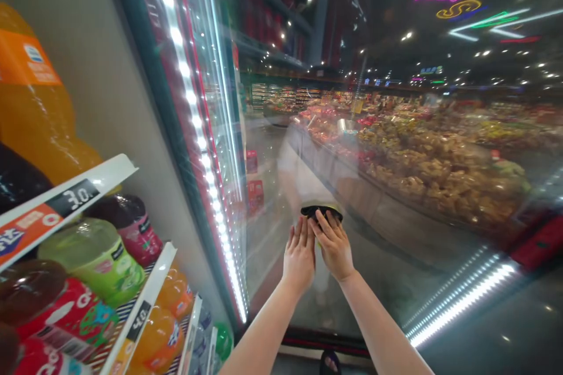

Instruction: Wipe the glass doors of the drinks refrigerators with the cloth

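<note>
A large glass door (378, 269) fills the middle and right of the view, with reflections and a produce display showing through it. Both of my hands are raised side by side near its centre. My left hand (299, 253) has its fingers extended upward, palm toward the glass. Just right of it, my right hand (334, 246) is also stretched out flat, its fingertips over the lower edge of a dark oval shape (310, 210). Neither hand grips anything. Whether the palms touch the glass is hard to tell.
Shelves of drink bottles stand at the left, with an orange bottle (37, 111), a green-labelled bottle (101, 261) and price rails (141, 316). Bright light strips (193, 99) run along the frame. A foot in a dark shoe (329, 362) shows at the bottom.
</note>
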